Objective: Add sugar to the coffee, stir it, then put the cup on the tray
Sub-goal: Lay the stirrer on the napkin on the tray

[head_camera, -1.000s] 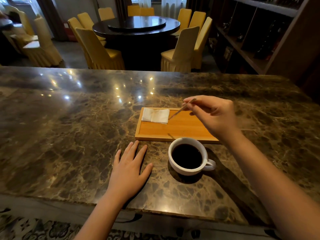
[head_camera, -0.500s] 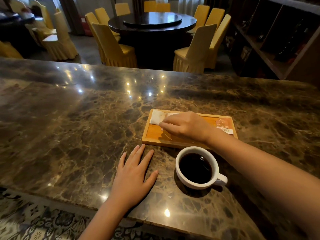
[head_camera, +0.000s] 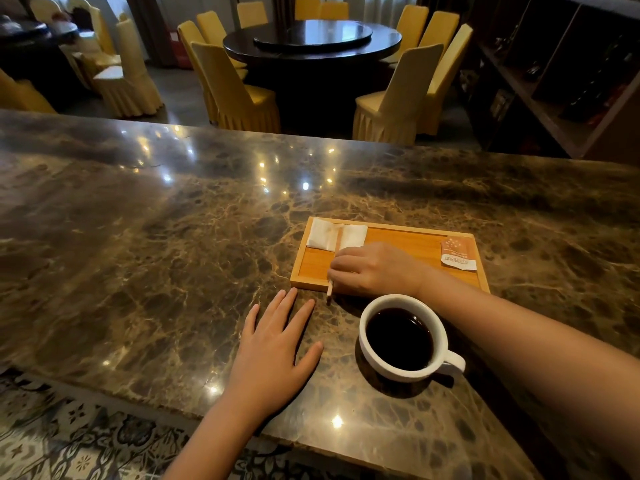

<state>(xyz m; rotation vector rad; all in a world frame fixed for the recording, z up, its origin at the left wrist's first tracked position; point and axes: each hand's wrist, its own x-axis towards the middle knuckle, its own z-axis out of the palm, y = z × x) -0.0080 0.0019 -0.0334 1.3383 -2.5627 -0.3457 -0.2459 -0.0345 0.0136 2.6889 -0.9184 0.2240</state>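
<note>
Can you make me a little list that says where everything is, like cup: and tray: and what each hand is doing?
cup: white, full of dark coffee, on the marble counter, just in front of the tray
tray: wooden, behind the cup
napkin: white, far left corner of the tray
sugar packet: orange, far right corner of the tray
stir stick: lies across the napkin, its near end past the tray's front edge
right hand: on the tray, fingers at the stick
left hand: flat on the counter, holding nothing

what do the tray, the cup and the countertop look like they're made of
Tray: light wood, matte, with visible grain. Cup: glossy white glaze, probably ceramic. Countertop: polished brown marble or similar stone, veined and mirroring ceiling lights.
</note>
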